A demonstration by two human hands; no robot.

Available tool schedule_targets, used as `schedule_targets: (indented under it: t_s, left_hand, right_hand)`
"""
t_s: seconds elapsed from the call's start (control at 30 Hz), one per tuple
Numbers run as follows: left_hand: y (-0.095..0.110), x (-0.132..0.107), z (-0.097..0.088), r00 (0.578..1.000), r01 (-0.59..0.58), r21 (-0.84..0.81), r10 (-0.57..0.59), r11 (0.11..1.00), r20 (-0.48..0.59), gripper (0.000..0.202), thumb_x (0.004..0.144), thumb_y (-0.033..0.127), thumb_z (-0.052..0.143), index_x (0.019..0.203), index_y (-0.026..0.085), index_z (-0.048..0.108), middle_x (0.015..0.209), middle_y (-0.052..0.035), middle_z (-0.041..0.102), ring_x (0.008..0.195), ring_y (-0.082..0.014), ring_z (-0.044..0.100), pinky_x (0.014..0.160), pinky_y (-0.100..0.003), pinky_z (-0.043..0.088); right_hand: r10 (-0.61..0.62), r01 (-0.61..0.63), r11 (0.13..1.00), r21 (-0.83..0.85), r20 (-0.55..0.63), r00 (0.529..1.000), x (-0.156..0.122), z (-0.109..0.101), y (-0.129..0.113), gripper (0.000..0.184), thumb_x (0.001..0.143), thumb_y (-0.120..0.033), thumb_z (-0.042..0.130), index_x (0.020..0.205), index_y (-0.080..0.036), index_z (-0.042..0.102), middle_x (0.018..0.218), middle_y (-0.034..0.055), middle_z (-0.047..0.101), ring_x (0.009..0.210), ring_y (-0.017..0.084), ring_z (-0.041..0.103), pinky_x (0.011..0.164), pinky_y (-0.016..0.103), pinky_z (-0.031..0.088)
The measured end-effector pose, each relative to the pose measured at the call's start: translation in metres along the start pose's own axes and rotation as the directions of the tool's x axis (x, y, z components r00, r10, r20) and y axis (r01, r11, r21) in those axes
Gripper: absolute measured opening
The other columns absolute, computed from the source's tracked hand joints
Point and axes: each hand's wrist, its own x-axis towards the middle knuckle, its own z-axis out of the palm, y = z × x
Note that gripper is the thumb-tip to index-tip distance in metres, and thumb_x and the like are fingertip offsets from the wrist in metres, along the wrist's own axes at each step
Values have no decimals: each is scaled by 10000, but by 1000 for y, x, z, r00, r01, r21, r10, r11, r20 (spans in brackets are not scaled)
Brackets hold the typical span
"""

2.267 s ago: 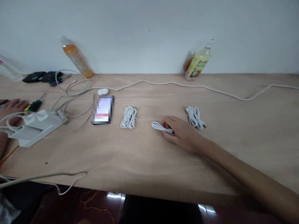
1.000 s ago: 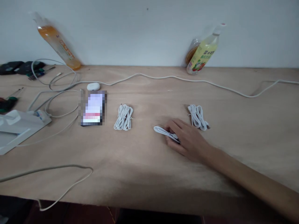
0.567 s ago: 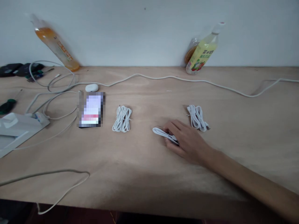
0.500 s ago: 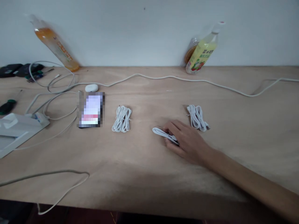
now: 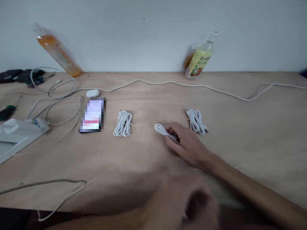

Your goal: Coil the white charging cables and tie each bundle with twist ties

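My right hand [image 5: 187, 145] lies on the wooden table [image 5: 251, 134], reaching in from the lower right. Its fingers are pinched on a small white coiled cable [image 5: 160, 129], whose loop sticks out to the left of the fingertips. Two more bundled white cables lie flat, one to the left [image 5: 122, 123] and one just right of the hand [image 5: 196, 120]. My left hand [image 5: 184, 204] rises at the bottom edge, very close and blurred, so its fingers cannot be made out.
A phone [image 5: 91, 115] with a lit screen and a white earbud case [image 5: 92, 93] lie left of centre. Two drink bottles [image 5: 57, 51] [image 5: 199, 59] lean on the wall. A long white cord [image 5: 216, 89] crosses the back. A white power strip [image 5: 16, 131] and a screwdriver [image 5: 7, 110] sit far left.
My left hand has come up into view at the bottom edge. My right hand stays on the small cable, shifted slightly up and left as the view moved.
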Motion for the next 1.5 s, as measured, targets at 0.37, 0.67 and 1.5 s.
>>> schedule_targets:
  t_s: [0.37, 0.67, 1.5]
  left_hand:
    - [-2, 61, -95, 784, -339, 175, 380, 924, -491, 229, 1036, 406, 671, 1065, 228, 529, 894, 25, 641, 678, -123, 659, 653, -280, 600]
    - [1, 60, -96, 785, -390, 145, 410, 910, -464, 249, 1050, 435, 695, 1086, 190, 663, 909, -24, 738, 740, -146, 713, 679, -263, 639]
    - [9, 60, -105, 857, -321, -14, 285, 947, -429, 509, 941, 549, 826, 1233, 133, 797, 803, -55, 814, 637, -202, 775, 593, -306, 668]
  right_hand:
    - [376, -135, 622, 771, -143, 916, 19, 34, -9, 301, 915, -528, 725, 919, -227, 713, 769, -14, 617, 693, 171, 550, 666, 322, 485]
    - [270, -90, 601, 794, -96, 958, 10, 33, -12, 264, 966, -481, 774, 1024, -223, 781, 765, -23, 624, 580, 123, 488, 532, 278, 463]
    - [194, -91, 550, 830, -21, 981, 9, 29, 0, 510, 1012, -506, 757, 1465, -303, 640, 876, -27, 694, 650, 139, 598, 525, 259, 469]
